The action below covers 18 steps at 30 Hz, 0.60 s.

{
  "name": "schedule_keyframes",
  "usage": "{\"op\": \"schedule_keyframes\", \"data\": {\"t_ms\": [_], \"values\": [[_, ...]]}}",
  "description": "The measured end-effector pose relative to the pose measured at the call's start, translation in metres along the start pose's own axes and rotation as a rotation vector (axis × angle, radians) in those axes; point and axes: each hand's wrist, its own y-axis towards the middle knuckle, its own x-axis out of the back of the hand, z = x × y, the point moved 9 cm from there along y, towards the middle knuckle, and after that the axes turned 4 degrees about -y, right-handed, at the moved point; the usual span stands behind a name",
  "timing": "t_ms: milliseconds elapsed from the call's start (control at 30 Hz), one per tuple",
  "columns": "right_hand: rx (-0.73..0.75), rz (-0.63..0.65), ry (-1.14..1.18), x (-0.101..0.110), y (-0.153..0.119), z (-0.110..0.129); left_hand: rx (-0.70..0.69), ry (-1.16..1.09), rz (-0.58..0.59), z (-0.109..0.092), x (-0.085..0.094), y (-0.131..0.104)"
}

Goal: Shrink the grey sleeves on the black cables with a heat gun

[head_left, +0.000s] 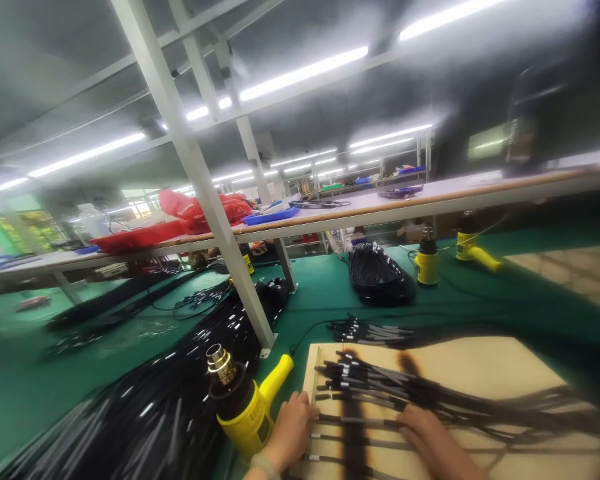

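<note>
A pale wooden board [485,360] with dark scorch marks lies on the green bench. Black cables [380,380] with grey sleeves run across it, several spread apart near the front. At the board's left edge, my left hand [294,427] has its fingers closed at the tip of one cable. My right hand [423,430] has its fingertips pressed together on the same cable, farther right. Beside my left hand stands a yellow heat gun [247,417], nozzle up.
A large pile of black cables [145,407] covers the left. Behind the board lie a coiled cable bundle [380,273] and two more yellow heat guns [427,263]. A grey post [215,207] rises beside a raised shelf [360,213] holding red bags and blue trays.
</note>
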Motion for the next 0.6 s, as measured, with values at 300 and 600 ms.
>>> {"op": "schedule_keyframes", "data": {"t_ms": [300, 600], "values": [[-0.024, 0.074, 0.129, 0.009, -0.001, 0.002, 0.032, -0.023, -0.009, 0.003, -0.003, -0.001], [-0.027, 0.103, 0.160, 0.014, 0.007, 0.022, 0.043, -0.059, 0.032, 0.008, -0.011, 0.003]]}}
